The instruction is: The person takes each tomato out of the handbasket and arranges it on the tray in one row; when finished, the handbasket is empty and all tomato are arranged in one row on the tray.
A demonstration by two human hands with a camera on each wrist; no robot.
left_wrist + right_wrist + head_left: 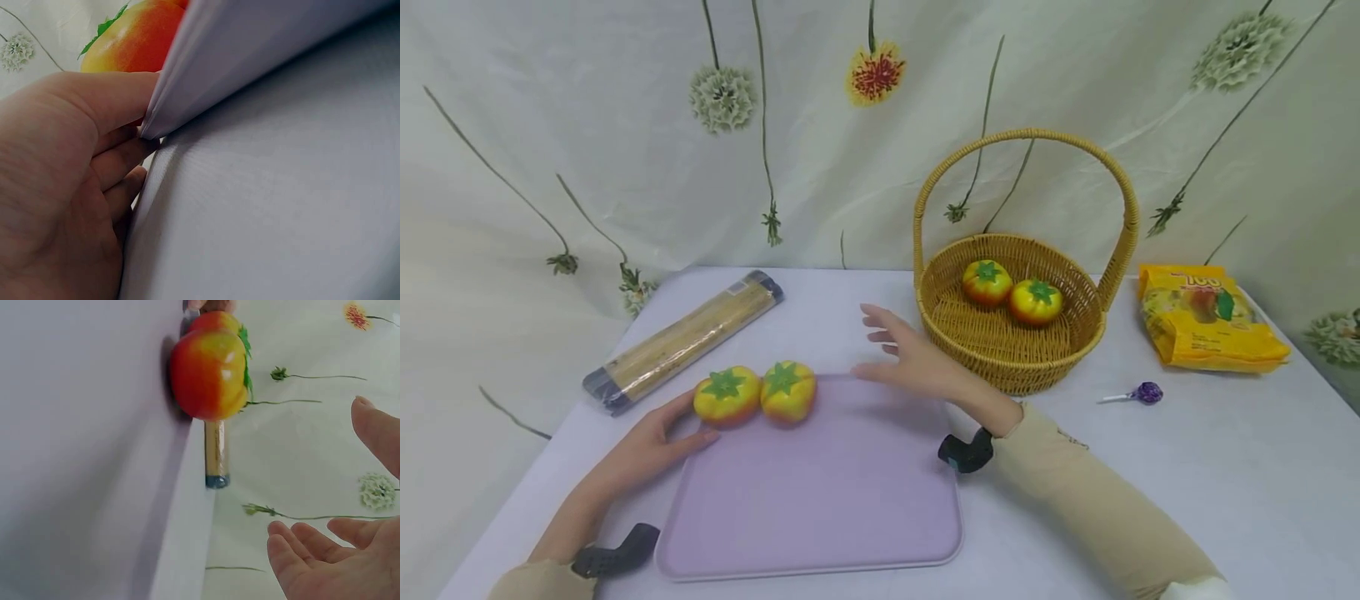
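Note:
Two yellow-red tomatoes with green tops, a left one (727, 397) and a right one (788, 392), sit side by side at the back left of a lilac tray (820, 492). My left hand (651, 446) is at the tray's left rim, next to the left tomato. In the left wrist view its thumb lies over the rim and its fingers reach under it, pinching the tray. My right hand (910, 354) hovers above the tray's back right corner, fingers spread and holding nothing. Two more tomatoes (1036, 302) lie in a wicker basket (1022, 354).
The basket's tall handle (1030, 135) arches up behind my right hand. A packet of wooden sticks (688, 337) lies at the back left. A purple lollipop (1147, 392) and a yellow candy bag (1206, 321) are on the right. A flowered cloth (820, 167) hangs behind the table.

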